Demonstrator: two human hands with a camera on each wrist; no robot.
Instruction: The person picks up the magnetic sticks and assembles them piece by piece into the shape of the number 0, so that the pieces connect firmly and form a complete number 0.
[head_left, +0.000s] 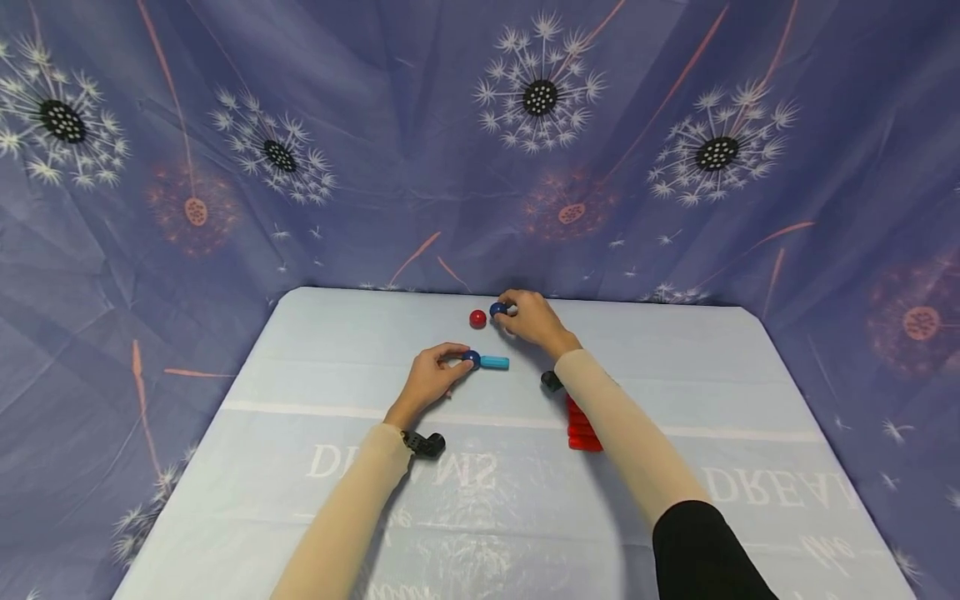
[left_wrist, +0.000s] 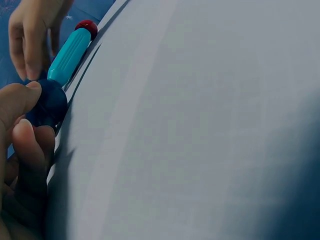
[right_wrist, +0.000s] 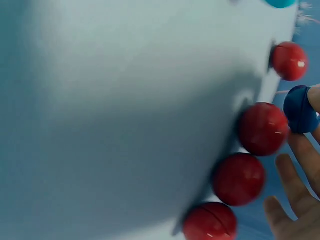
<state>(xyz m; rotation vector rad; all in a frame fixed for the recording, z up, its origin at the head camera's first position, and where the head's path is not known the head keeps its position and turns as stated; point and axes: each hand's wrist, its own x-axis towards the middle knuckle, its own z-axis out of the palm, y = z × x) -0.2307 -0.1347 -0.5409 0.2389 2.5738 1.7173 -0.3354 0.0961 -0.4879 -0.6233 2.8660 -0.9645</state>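
My left hand (head_left: 431, 379) pinches a dark blue ball (head_left: 472, 358) between thumb and fingers, low over the table. A ribbed light-blue rod (head_left: 495, 362) extends from that ball, pointing right in the head view. Farther back, my right hand (head_left: 531, 318) holds a second dark blue ball (head_left: 498, 309) by its fingertips. Just left of it lies a red ball (head_left: 477, 319). The right wrist view shows this held blue ball (right_wrist: 300, 110) beside several red balls (right_wrist: 262, 129).
Red ribbed rods (head_left: 581, 427) lie side by side, partly covered by the right forearm. A white cloth with printed letters covers the table (head_left: 337, 325). Behind it hangs a purple dandelion-patterned cloth (head_left: 420, 125). Each wrist carries a small black camera (head_left: 427, 445).
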